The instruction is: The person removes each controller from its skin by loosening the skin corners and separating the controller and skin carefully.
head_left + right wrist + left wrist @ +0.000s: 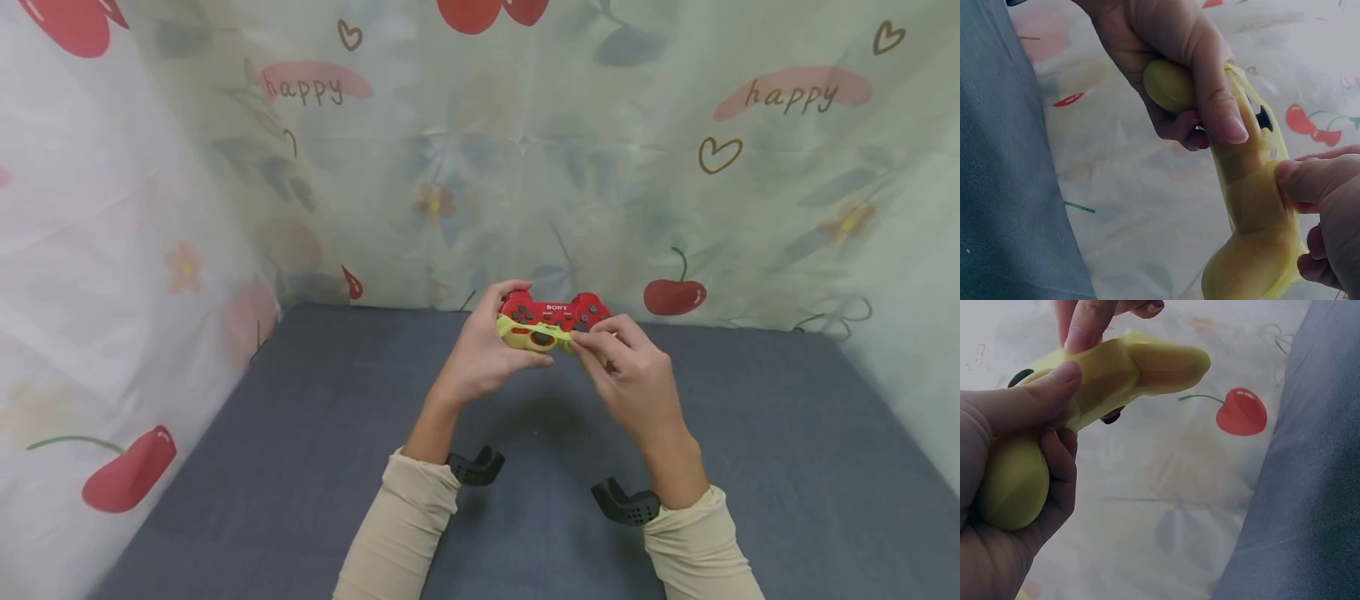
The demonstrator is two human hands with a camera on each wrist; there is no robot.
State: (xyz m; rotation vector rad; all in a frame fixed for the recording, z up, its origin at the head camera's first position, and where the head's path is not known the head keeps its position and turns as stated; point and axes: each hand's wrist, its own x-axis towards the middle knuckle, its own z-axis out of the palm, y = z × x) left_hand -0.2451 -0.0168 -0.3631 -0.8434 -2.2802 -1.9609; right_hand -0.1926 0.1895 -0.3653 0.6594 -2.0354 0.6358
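A person's left hand (477,348) and right hand (643,382) hold up a red game controller (542,310) marked SONY, clear of the dark blue-grey, cloth-like worktop (330,417) and close to its far edge. A translucent yellow, flexible-looking cover (1254,209) lies over the controller's near side and wraps its underside and handles, while much of the red button face stays bare in the head view. A dark part shows through a gap in the cover.

The left hand is curled firmly round the controller's left end, thumb pressed along the yellow cover and fingers bent beneath it, with one yellow handle protruding beside the palm. The right hand is nearly closed, its thumb and fingertips pinching the cover's edge towards the controller's right side.

Beige sleeves (401,529) cover both forearms, and a black curved bracket (628,504) juts inward from each wrist. Behind the worktop hangs a pale sheet (517,175) printed with red cherries, orange flowers, grey leaves, brown heart outlines and the word "happy"; similar printed material stands at the left.
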